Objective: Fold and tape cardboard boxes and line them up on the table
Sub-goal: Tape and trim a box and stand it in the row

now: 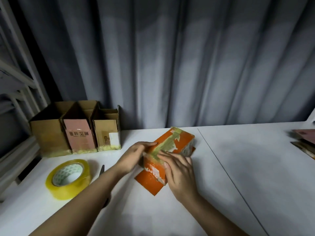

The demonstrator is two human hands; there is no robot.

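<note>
A: Where's the task item and what are the hands doing?

B: Orange box (167, 147) sits on the white table (247, 167), taped face up, flaps splayed flat underneath on the near side. Left hand (134, 155) holds the box's left side, fingers laid along the top edge, thumb side hidden, so a light steadying hold. Right hand (179, 172) has flat fingers pressing the tape strip (167, 142) down over the near corner; it's not clenched, it's smoothing.

A: How will it handle?

B: Judging by looks: light, empty, thin cardboard, fairly stiff along creases but walls will dent if squeezed. Old tape patches make the top slick. Best to take it by two opposite side walls, near the corners.

A: Room to move?

B: Right of the grip there's wide bare table up to a seam. Far left of the grip, three finished boxes (75, 132) stand in a row against the curtain (170, 57); the next slot is just right of that row. Left and near: tape roll (68, 178), and dark scissors (102, 170) partly under the left forearm. Watch that. Flat cardboard stack (304, 142) at far right edge.
</note>
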